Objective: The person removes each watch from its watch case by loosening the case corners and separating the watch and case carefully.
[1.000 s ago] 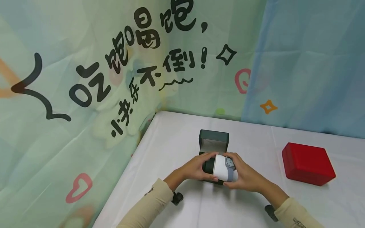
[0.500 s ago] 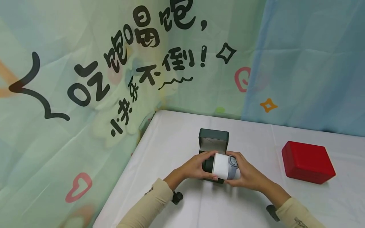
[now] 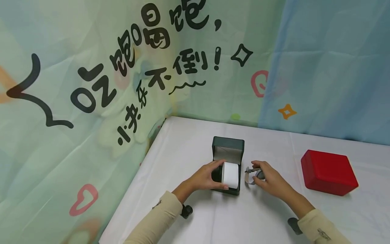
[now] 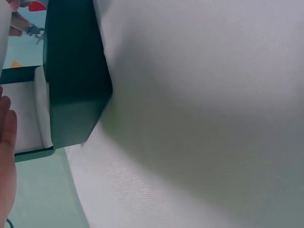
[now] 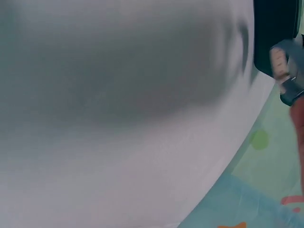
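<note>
In the head view a dark green watch box (image 3: 228, 143) stands with its lid raised, showing a pale lining. My left hand (image 3: 204, 178) grips a white watch pillow (image 3: 231, 175) over the box, thumb at the near side and fingers at the far side. Just right of the box, my right hand (image 3: 271, 179) pinches a grey-blue wristwatch (image 3: 253, 174) by its edge, its strap looped and off the pillow. The right wrist view catches part of the watch strap (image 5: 280, 61) close to the box. Only part of the left hand (image 4: 7, 142) shows in the left wrist view, beside the open lid.
A red box (image 3: 330, 173) sits on the right of the white-covered table (image 3: 262, 217). Printed cloth (image 3: 219, 84) hangs along the left and back edges of the table.
My right hand has moved right and slid the wristwatch off the white pillow. The left hand has shifted slightly left, still gripping the pillow.
</note>
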`<state>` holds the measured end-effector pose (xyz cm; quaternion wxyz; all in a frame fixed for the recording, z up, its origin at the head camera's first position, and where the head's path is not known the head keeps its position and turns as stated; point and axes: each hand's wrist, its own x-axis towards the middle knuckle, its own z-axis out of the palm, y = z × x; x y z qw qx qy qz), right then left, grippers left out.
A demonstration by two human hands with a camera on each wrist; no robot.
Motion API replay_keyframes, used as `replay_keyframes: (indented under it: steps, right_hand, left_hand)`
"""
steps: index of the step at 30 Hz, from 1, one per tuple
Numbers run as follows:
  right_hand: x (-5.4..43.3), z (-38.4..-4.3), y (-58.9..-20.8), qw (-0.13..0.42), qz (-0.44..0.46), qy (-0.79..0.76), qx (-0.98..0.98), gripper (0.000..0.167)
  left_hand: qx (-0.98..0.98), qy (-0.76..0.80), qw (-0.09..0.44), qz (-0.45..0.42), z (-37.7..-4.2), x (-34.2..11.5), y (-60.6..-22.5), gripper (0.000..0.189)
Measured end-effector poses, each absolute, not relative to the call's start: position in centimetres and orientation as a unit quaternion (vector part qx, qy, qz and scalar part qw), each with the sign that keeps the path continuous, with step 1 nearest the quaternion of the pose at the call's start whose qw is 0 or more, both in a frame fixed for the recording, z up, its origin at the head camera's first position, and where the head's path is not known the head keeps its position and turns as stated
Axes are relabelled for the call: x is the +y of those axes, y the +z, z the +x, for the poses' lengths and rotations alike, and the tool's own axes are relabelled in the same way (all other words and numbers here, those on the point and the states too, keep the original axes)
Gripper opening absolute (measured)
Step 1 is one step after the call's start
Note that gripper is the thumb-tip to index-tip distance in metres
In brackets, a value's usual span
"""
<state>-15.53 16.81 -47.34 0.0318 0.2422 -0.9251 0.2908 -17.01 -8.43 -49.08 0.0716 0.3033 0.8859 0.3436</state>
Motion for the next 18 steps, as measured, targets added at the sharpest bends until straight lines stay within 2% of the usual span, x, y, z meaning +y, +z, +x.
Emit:
replay_keyframes:
  steps: [5,8,18]
  right_hand:
    - [15.8,-16.3,-47.1,-0.067,0.209,0.260,-0.940,0.056]
    - [15.0,-16.7,-47.2,-0.102,0.197,0.237,-0.946,0.060]
    - [14.3,-17.5,-49.9,-0.082,0.179,0.237,-0.951,0.068]
  left_hand:
    - [0.887,0.339,0.074,0.304,-17.2,-8.7,-49.4,0.087]
    - [0.888,0.337,0.076,0.304,-17.2,-8.8,-49.5,0.087]
    - [0.895,0.332,0.077,0.289,-17.2,-9.2,-49.6,0.088]
